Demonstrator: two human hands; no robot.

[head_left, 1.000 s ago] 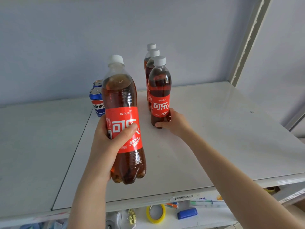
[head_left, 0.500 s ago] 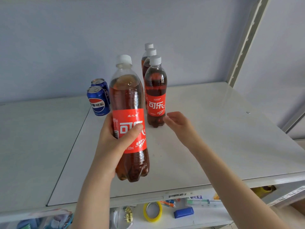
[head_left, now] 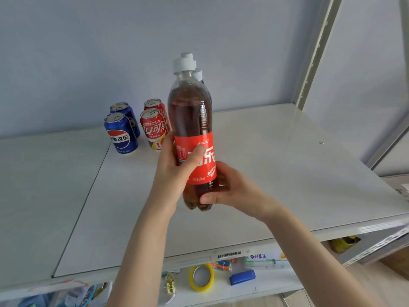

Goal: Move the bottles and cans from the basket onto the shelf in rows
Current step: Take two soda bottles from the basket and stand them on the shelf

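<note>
**You are holding one cola bottle (head_left: 192, 120) upright in both hands over the white shelf (head_left: 287, 173).**
Your left hand (head_left: 174, 171) is wrapping the red label, thumb across the front. Your right hand (head_left: 230, 189) is gripping the lower body, thumb near the base. Whether the base is touching the shelf cannot be determined. The bottle is hiding other standing bottles (head_left: 187, 55); only their white caps are showing. Two blue cans (head_left: 120, 136) and two red cans (head_left: 152, 127) are standing at its left.
</note>
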